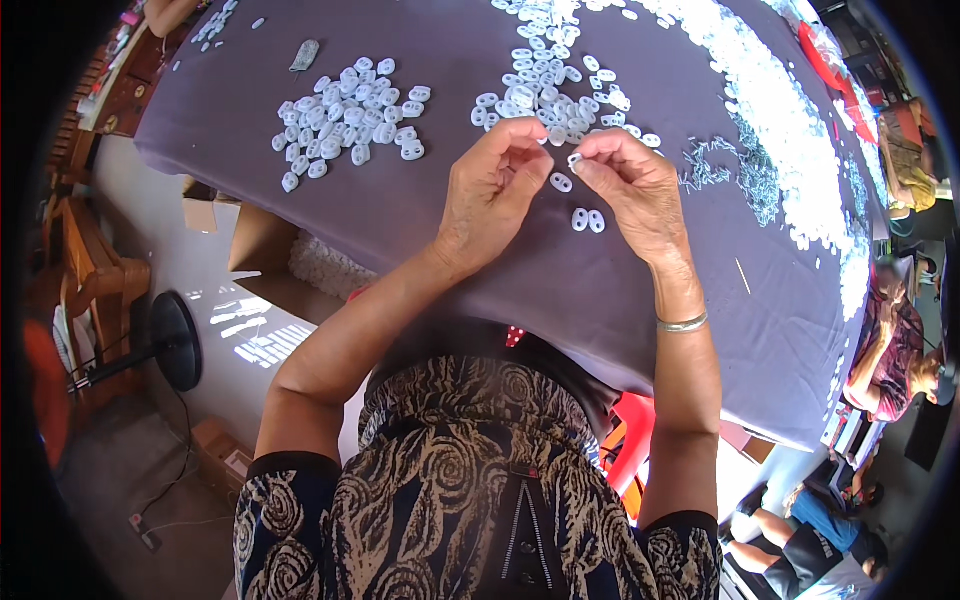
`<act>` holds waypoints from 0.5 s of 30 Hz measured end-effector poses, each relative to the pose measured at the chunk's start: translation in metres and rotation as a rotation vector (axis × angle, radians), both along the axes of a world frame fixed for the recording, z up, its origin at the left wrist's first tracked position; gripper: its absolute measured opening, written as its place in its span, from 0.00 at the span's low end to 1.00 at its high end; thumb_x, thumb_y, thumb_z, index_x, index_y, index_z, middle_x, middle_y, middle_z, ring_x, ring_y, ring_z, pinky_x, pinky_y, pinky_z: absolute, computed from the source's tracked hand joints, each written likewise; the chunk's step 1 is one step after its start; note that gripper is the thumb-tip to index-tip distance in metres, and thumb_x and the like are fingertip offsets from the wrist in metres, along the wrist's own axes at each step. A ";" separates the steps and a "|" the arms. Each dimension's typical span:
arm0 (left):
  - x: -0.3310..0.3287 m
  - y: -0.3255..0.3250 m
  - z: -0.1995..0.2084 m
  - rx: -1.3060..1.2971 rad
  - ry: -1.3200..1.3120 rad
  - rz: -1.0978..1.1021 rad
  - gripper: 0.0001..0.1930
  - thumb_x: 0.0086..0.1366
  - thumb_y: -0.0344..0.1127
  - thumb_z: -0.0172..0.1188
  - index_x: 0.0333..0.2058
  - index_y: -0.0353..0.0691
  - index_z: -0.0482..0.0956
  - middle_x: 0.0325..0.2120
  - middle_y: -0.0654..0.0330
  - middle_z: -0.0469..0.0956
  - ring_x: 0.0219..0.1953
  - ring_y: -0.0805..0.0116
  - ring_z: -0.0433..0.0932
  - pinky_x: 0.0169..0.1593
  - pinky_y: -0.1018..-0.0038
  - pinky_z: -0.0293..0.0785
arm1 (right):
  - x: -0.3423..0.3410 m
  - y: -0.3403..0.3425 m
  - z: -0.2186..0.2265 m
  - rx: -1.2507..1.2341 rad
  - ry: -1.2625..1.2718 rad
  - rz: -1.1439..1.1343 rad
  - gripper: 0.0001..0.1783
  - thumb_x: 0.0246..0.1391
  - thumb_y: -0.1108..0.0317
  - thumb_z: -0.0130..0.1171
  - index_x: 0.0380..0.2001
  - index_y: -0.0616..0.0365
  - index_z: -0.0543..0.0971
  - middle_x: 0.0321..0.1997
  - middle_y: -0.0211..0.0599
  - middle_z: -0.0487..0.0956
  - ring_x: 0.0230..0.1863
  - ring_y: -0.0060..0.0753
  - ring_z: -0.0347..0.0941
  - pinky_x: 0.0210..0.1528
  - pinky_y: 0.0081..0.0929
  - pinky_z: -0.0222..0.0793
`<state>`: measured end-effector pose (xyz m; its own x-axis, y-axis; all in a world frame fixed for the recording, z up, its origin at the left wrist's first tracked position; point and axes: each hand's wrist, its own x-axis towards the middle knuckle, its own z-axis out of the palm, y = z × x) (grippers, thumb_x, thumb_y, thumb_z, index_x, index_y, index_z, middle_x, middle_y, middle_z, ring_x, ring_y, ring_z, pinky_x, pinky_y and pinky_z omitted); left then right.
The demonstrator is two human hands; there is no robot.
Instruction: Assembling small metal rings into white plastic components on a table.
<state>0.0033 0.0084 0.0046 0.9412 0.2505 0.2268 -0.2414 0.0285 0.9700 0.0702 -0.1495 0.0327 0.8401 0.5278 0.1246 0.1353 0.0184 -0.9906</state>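
Observation:
My right hand (632, 185) pinches a small white oval plastic piece (574, 159) with holes between thumb and forefinger. Close beside it, my left hand (500, 190) is closed in a pinch. A bit of white shows at its fingertips, too small to make out. Just below the fingers lie a loose two-hole oval piece (561, 183) and a pair of such pieces (588, 220) side by side. Beyond my hands a heap of the same white pieces (540, 75) stretches toward the far edge.
Another pile of white pieces (350, 115) lies at left, near a small grey object (304, 55). Small dark metal parts (755, 175) and a long bank of white pieces (790, 120) lie right on the dark tablecloth (440, 60). An open cardboard box (262, 240) stands below; people sit at right.

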 end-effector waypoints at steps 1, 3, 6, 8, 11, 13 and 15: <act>0.000 -0.001 0.000 -0.010 -0.021 -0.016 0.13 0.61 0.25 0.57 0.45 0.37 0.71 0.29 0.63 0.75 0.30 0.79 0.74 0.33 0.82 0.71 | 0.000 0.000 0.002 0.000 0.002 0.002 0.04 0.54 0.78 0.58 0.34 0.60 0.77 0.29 0.21 0.75 0.31 0.11 0.68 0.35 0.12 0.66; 0.001 -0.001 -0.002 0.026 -0.045 -0.051 0.16 0.62 0.24 0.56 0.48 0.38 0.69 0.33 0.63 0.74 0.34 0.80 0.73 0.34 0.83 0.70 | -0.001 -0.002 0.003 -0.022 0.037 0.012 0.03 0.55 0.77 0.58 0.34 0.59 0.77 0.29 0.21 0.75 0.30 0.11 0.67 0.32 0.11 0.64; 0.000 0.000 -0.002 0.052 -0.055 -0.099 0.19 0.62 0.21 0.55 0.52 0.38 0.68 0.36 0.63 0.73 0.38 0.79 0.72 0.36 0.84 0.70 | -0.002 0.002 0.000 -0.011 -0.010 0.012 0.04 0.55 0.76 0.57 0.35 0.59 0.77 0.29 0.21 0.75 0.29 0.11 0.66 0.30 0.11 0.62; 0.000 0.000 0.000 0.039 -0.041 -0.109 0.21 0.61 0.19 0.55 0.53 0.38 0.67 0.36 0.63 0.73 0.39 0.79 0.73 0.37 0.84 0.71 | -0.003 0.003 0.003 -0.018 0.021 0.009 0.05 0.55 0.77 0.58 0.35 0.59 0.78 0.29 0.21 0.74 0.30 0.11 0.66 0.32 0.11 0.63; 0.000 0.000 0.001 0.063 -0.041 -0.104 0.21 0.60 0.19 0.56 0.52 0.37 0.68 0.37 0.62 0.74 0.39 0.80 0.73 0.37 0.84 0.72 | -0.005 0.004 -0.002 -0.012 0.026 0.015 0.08 0.55 0.78 0.57 0.38 0.59 0.78 0.29 0.21 0.74 0.30 0.12 0.67 0.33 0.12 0.65; 0.001 0.000 0.000 0.040 -0.039 -0.111 0.21 0.59 0.18 0.57 0.52 0.38 0.68 0.36 0.62 0.75 0.38 0.80 0.74 0.37 0.84 0.72 | -0.007 0.006 -0.005 -0.001 0.003 0.027 0.09 0.55 0.77 0.57 0.40 0.59 0.78 0.28 0.21 0.75 0.30 0.12 0.67 0.32 0.12 0.64; 0.002 0.003 -0.003 0.025 -0.040 -0.109 0.22 0.59 0.18 0.58 0.52 0.38 0.68 0.35 0.63 0.75 0.37 0.80 0.74 0.37 0.84 0.72 | -0.009 0.008 -0.005 -0.047 -0.105 -0.004 0.10 0.54 0.78 0.57 0.40 0.58 0.79 0.28 0.22 0.75 0.29 0.13 0.68 0.31 0.13 0.66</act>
<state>0.0055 0.0113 0.0011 0.9526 0.1411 0.2697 -0.2767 0.0328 0.9604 0.0616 -0.1417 0.0275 0.8258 0.5321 0.1871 0.2382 -0.0283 -0.9708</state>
